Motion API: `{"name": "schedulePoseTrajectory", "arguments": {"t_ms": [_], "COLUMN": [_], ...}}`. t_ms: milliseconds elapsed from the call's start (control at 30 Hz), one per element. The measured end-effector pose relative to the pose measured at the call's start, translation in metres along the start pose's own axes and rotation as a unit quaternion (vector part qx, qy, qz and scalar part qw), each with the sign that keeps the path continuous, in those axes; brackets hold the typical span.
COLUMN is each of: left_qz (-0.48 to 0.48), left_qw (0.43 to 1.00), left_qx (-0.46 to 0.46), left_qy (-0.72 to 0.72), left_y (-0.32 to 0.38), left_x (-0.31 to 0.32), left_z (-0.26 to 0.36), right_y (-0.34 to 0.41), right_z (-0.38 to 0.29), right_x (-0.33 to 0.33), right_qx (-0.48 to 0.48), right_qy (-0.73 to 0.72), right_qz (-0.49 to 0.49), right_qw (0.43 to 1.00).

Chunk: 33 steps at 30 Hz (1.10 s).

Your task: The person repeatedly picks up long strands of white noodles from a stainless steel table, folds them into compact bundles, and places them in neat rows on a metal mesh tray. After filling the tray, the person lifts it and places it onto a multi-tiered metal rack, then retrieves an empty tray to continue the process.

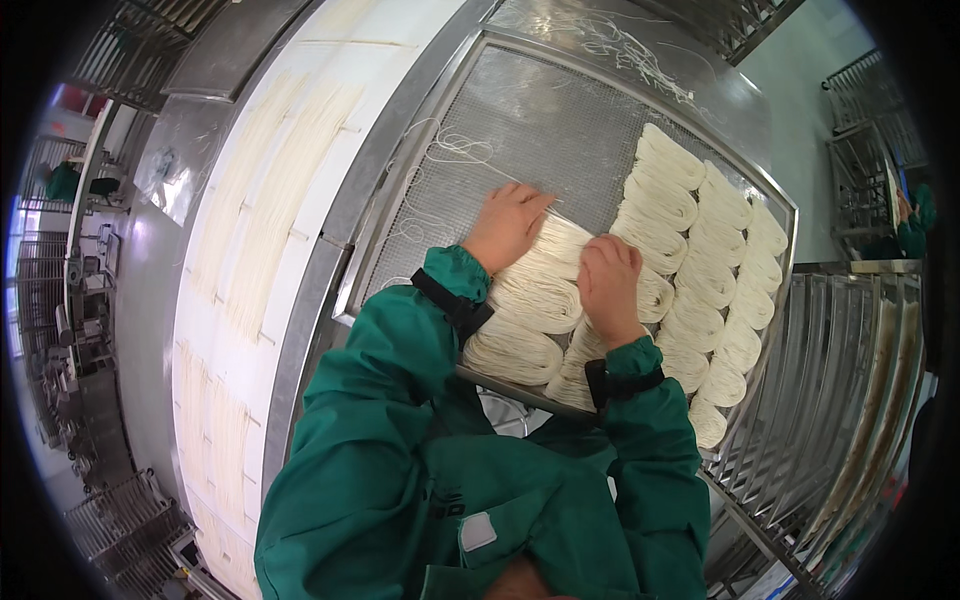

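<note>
A wire-mesh metal tray (525,105) in front of me holds rows of folded noodle bundles. My left hand (510,225) grips the left end of a pale noodle bundle (559,244) in the nearer left row. At that bundle's right end is my right hand (611,285), its fingers curled over the strands. Just below lie two more folded bundles, one of them a looped noodle bundle (514,356) at the tray's near edge. Right of my right hand run several columns of overlapping noodle bundles (701,281). Loose noodle strands (461,148) trail over the mesh beyond my left hand.
Left of the tray runs a white conveyor belt (315,187) carrying long straight noodles (262,247) and thin rods. Noodle scraps (630,49) litter the steel table behind the tray. A metal rack (810,375) stands at the right. Another person (913,225) is at the far right.
</note>
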<state>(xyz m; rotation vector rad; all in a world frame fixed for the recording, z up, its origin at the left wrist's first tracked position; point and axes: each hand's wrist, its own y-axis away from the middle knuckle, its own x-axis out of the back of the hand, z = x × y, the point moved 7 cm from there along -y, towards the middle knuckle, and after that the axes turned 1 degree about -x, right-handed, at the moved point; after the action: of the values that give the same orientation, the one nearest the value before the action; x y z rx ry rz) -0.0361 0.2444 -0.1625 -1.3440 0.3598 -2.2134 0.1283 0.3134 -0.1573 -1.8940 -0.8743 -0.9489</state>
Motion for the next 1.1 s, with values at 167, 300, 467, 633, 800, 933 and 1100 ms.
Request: {"name": "schedulePoseTrajectory", "arguments": {"t_ms": [167,300,467,633,800,933,1100], "left_qz": [0.042,0.100,0.123,-0.029,-0.028,-0.013,-0.083], "left_qw": [0.999,0.988,0.869,0.835,0.900,0.954,0.847], "left_qx": [0.003,0.117,0.313,0.481,0.251,0.278,0.246], "left_qy": [0.000,0.012,-0.363,-0.266,-0.354,0.113,0.464], "left_y": [0.009,0.003,-0.007,-0.027,-0.093,-0.117,-0.134], "left_x": [0.014,0.070,0.192,0.195,0.130,0.093,0.066], "left_z": [-0.026,-0.104,-0.259,-0.360,-0.329,-0.260,-0.088], "right_y": [0.002,0.014,0.032,0.035,0.010,-0.037,-0.130], "right_z": [0.016,0.032,0.051,0.057,0.047,0.035,0.006], "right_x": [0.007,0.031,0.051,0.055,0.055,0.050,0.036], "right_qx": [-0.053,-0.077,-0.101,-0.113,-0.101,-0.084,-0.037], "right_qy": [-0.043,-0.058,-0.073,-0.086,-0.109,-0.180,-0.159], "right_qz": [0.041,0.076,0.084,0.079,0.091,0.077,0.121], "right_qw": [0.997,0.992,0.989,0.987,0.985,0.977,0.979]}}
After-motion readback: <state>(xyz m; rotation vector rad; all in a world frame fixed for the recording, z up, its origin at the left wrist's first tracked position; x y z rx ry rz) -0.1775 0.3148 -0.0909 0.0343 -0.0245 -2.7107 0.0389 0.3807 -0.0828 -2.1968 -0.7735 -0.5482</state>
